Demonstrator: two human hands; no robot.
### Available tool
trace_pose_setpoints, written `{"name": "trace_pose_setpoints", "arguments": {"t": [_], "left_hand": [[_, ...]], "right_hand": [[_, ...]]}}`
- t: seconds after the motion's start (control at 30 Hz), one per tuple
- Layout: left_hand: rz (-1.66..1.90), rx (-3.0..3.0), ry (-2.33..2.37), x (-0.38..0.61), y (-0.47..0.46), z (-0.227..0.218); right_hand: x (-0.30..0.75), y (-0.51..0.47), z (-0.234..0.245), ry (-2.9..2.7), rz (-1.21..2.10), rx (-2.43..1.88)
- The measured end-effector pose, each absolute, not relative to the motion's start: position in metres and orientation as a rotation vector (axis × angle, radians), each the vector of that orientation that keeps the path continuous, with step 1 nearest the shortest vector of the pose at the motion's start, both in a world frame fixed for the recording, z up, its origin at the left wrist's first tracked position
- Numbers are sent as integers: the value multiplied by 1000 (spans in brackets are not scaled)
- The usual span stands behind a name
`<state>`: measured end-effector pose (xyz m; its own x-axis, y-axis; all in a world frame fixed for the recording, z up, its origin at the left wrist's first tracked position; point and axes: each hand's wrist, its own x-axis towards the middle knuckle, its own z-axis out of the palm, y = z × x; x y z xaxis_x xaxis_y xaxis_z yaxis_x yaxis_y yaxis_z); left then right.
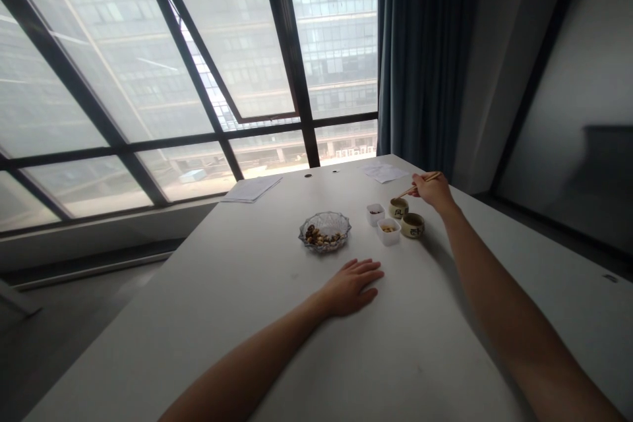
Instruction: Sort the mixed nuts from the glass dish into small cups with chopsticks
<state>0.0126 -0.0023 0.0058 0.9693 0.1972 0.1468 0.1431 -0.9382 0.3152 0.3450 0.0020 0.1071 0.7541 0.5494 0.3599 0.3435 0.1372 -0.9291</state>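
Observation:
My right hand [434, 191] grips a pair of chopsticks [409, 191], their tips at the mouth of the farther round ceramic cup [398, 209]. Whether the tips hold anything is too small to tell. A second ceramic cup [413, 226] with a dark character stands just in front of it. Left of the cups are two white square containers: the nearer container [389, 233] has yellowish-brown bits in it, the farther container [374, 215] dark reddish ones. My left hand [352, 287] lies flat on the table, fingers spread, below a glass bowl [325, 247] of mixed brown and tan pieces.
The white table [237, 290] reaches toward the windows. Paper sheets [253, 189] lie at its far left edge and more papers [386, 173] at the far right. A dark curtain [428, 59] hangs behind, beside a tilted-open window pane [237, 53].

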Motion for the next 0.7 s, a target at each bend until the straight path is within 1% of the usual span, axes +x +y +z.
{"name": "trace_pose_setpoints", "arguments": {"t": [0.13,0.3,0.5,0.7], "left_hand": [[250,2812,247,13,-2,6],[269,2811,243,13,-2,4],[263,2828,245,13,-3,4],[278,2825,244,13,-4,4]], "right_hand": [[322,-8,127,-816,196,-1289],[269,-14,140,-999,352,-1144],[213,3,108,-1260,637,-1156],[197,15,75,-1354,655,-1251]]}}
